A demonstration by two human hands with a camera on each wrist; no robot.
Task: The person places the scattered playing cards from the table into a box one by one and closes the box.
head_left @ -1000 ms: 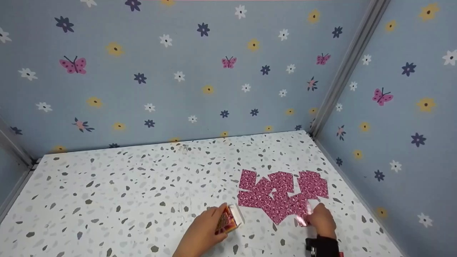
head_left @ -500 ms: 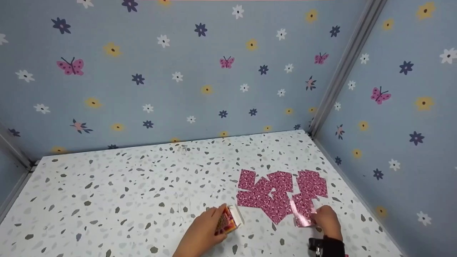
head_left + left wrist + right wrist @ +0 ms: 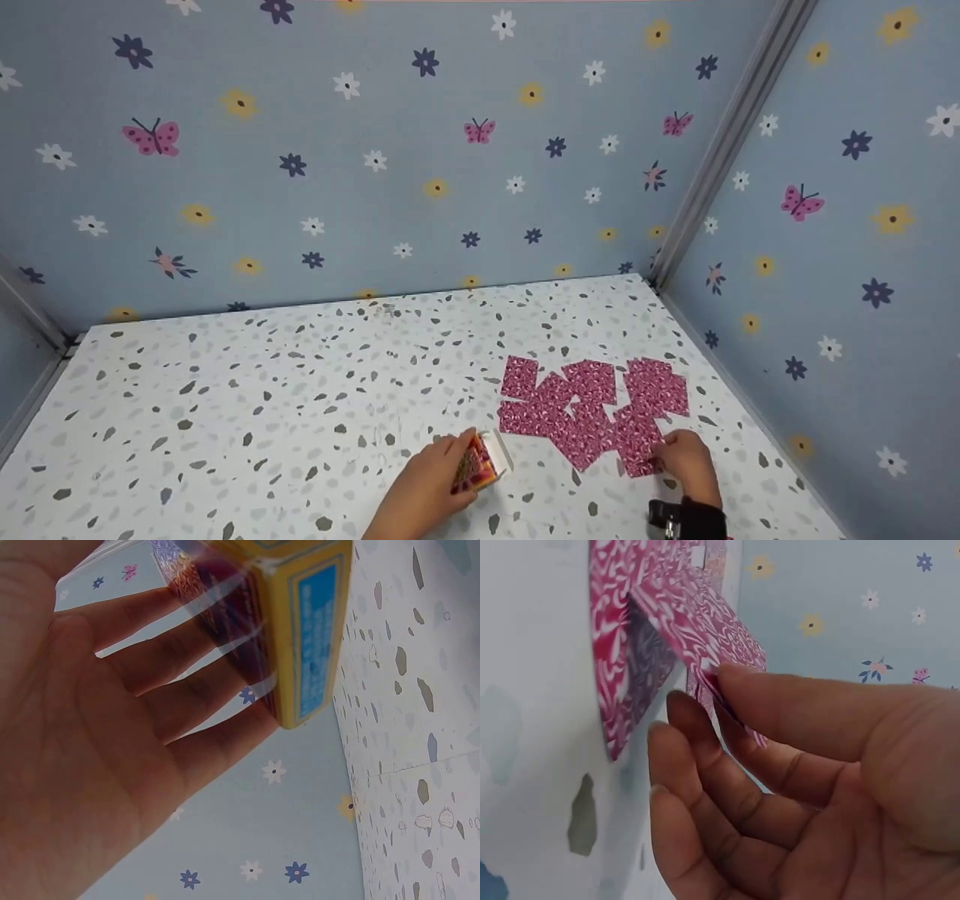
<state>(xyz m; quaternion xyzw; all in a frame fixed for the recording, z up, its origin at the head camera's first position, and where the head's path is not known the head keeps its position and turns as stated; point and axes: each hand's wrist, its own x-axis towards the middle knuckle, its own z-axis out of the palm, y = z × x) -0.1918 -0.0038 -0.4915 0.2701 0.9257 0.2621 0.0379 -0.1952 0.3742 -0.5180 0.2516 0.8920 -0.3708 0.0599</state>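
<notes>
My left hand (image 3: 424, 484) grips a small card box (image 3: 474, 466) with a red and yellow print and a white flap standing out at its right end. The left wrist view shows the fingers around the box (image 3: 311, 637), with its yellow edge and blue panel. Between thumb and fingers, my right hand (image 3: 690, 461) pinches the edge of a pink-and-white patterned card (image 3: 636, 442). In the right wrist view this card (image 3: 705, 630) tilts up from another patterned card (image 3: 609, 652) beneath it. Several matching cards (image 3: 581, 435) lie overlapping, pattern side up, left of and beyond my right hand.
The speckled white tabletop (image 3: 262, 405) runs back to a blue flowered wall panel (image 3: 390, 127). A second flowered panel (image 3: 840, 270) borders the right side, with a grey metal post (image 3: 724, 142) in the corner. A black band (image 3: 686, 517) circles my right wrist.
My right hand has shifted slightly right, and the card under its fingers has come away from its left neighbour. Glare on that card has faded. The left hand and box stay in place.
</notes>
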